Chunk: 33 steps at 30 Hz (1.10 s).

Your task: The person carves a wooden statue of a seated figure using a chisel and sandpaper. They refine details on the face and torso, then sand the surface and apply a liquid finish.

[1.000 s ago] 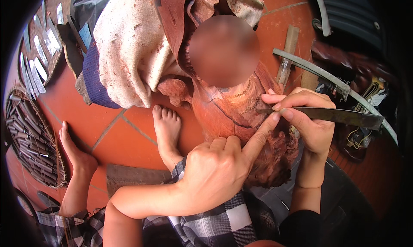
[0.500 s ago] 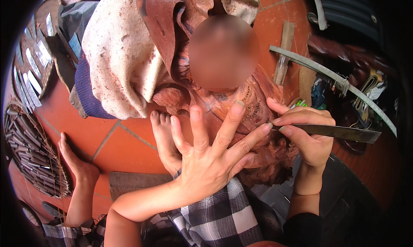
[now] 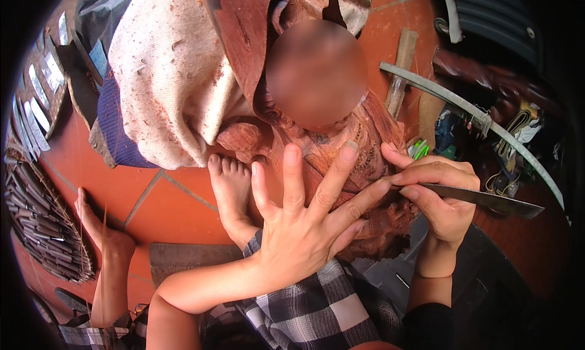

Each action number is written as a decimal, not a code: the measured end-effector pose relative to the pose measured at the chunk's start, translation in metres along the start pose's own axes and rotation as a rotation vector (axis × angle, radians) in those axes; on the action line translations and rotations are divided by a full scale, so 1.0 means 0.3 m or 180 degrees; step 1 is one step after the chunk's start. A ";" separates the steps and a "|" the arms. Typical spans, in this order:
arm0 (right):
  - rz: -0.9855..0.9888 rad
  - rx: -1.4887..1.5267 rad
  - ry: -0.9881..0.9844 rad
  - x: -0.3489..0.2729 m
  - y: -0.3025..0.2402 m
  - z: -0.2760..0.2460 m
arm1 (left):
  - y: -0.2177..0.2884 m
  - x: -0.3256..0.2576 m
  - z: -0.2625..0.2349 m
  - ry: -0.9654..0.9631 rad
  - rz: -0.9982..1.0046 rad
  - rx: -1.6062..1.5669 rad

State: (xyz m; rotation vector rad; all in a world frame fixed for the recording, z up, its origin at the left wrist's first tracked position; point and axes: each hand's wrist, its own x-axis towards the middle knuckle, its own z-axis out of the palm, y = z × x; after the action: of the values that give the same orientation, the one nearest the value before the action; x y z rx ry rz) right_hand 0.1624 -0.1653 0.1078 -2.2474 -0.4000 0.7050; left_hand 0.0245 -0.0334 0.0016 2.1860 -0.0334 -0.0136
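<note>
A reddish-brown carved wooden figure (image 3: 359, 136) lies in front of me, partly draped with a stained cream cloth (image 3: 170, 75). My left hand (image 3: 304, 228) rests flat on the carving, fingers spread wide, its index fingertip touching the tool tip. My right hand (image 3: 442, 197) pinches a long flat metal carving chisel (image 3: 487, 199) like a pen, with its point pressed into the wood near the middle of the figure. My bare foot (image 3: 231, 188) sits against the carving's left side.
Several metal chisels lie in a woven tray (image 3: 42, 222) at the left, more on a rack (image 3: 36, 100) above it. A curved metal strip (image 3: 487, 124), a wooden stick (image 3: 399, 75) and dark clutter sit at the right. The floor is orange tile (image 3: 164, 210).
My left hand went from a curled grip on the carving to an open, spread-finger rest. My right hand and chisel stayed at nearly the same spot on the wood.
</note>
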 end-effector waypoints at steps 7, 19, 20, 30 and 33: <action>-0.0003 -0.0017 -0.0045 0.000 -0.011 0.004 | 0.006 0.010 -0.026 -0.0231 0.0142 0.0406; 0.0013 -0.0047 0.0093 -0.003 -0.010 0.021 | 0.001 0.050 -0.051 -0.0360 0.0081 0.0217; -0.0009 -0.0044 0.0053 -0.007 -0.010 0.019 | 0.003 0.049 -0.051 -0.0366 0.0072 0.0208; 0.0109 -0.0080 0.0127 -0.010 -0.019 0.030 | -0.010 0.035 -0.044 -0.0179 0.0174 0.0086; 0.0149 0.0003 0.0156 0.002 -0.020 0.039 | -0.014 0.034 -0.035 -0.0072 0.0163 0.0211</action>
State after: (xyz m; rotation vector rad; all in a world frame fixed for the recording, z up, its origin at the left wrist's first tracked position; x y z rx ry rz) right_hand 0.1555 -0.1544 0.1051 -2.2748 -0.3241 0.6726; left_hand 0.0349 -0.0229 0.0043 2.2506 -0.1041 -0.0084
